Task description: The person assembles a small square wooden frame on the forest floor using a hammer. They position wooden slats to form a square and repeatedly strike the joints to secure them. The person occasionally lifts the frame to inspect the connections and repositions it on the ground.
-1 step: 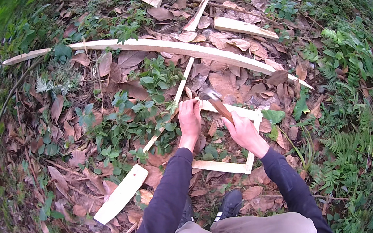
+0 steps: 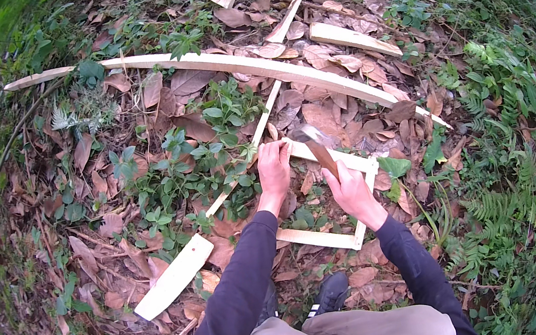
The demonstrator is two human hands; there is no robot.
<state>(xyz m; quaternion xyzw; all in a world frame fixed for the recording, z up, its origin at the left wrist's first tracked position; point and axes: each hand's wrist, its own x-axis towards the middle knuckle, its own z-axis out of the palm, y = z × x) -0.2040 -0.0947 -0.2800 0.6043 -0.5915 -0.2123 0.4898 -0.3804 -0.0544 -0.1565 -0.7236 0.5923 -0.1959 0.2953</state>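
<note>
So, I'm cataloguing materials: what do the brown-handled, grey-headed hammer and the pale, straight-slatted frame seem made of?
Hammer: handle probably wood, finish unclear, from its warm brown; head likely bare metal, from its grey sheen, though blurred. Frame: apparently unpainted wood, by its creamy colour.

Near the centre, I grip a brown-handled, grey-headed hammer (image 2: 323, 156): its handle is smooth-looking wood, its head metal with a faint sheen. Below it, the pale, slatted, angular frame (image 2: 319, 237) is bare, matt wood. Across the upper middle, the long, pale timber strip (image 2: 233, 64) looks unpainted, jagged at its right tip. My navy sleeves (image 2: 237, 268) are matt cloth.
</note>
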